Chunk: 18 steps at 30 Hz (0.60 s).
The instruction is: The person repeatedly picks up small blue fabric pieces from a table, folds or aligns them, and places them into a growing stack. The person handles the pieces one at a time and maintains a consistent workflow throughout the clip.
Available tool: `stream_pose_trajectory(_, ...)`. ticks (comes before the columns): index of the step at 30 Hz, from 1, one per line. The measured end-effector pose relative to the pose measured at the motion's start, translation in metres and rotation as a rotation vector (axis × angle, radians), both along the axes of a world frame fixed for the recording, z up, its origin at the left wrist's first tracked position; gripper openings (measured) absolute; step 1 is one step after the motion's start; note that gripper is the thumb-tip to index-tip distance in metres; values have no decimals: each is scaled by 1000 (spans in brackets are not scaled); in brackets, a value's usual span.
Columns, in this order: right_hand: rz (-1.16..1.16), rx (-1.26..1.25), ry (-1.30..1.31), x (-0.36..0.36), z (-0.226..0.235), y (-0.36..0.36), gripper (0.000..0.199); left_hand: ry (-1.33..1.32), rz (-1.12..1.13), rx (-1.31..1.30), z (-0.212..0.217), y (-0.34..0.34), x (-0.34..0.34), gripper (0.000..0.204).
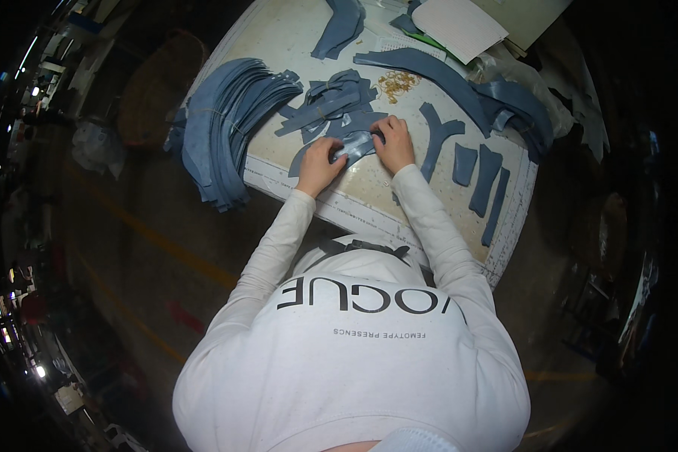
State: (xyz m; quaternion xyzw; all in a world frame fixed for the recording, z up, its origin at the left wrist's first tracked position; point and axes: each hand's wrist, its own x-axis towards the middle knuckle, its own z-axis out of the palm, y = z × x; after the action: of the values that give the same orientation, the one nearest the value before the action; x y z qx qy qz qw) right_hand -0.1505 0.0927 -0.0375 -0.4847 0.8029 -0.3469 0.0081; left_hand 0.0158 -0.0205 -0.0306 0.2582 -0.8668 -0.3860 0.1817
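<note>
Both hands are at a blue cut piece [357,142] with a shiny patch on it, low on the pale work table. My left hand [322,166] is closed with its fingers curled on the near left part of the piece. On the other side my right hand [394,143] pinches its right edge between thumb and fingers. Just beyond the hands lies a loose heap of blue strips [331,102]. To the right of my right hand rests a Y-shaped blue piece [436,135]. The material looks like leather or coated fabric, but I cannot tell which.
A thick stack of curved blue pieces [220,124] overhangs the table's left edge [267,177]. Yellow rubber bands [398,85] lie beyond the heap. Short blue strips [486,177] are at the right. A long curved piece [429,68] and a white sheet [459,26] lie farther back.
</note>
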Motion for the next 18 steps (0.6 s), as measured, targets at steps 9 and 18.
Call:
stream_pose_trajectory(9, 271, 167, 58, 12, 21, 43, 17, -39, 22, -297, -7, 3, -26, 35)
stream_pose_trajectory(18, -91, 12, -106, 3, 0, 29, 17, -140, -11, -124, -4, -13, -44, 34)
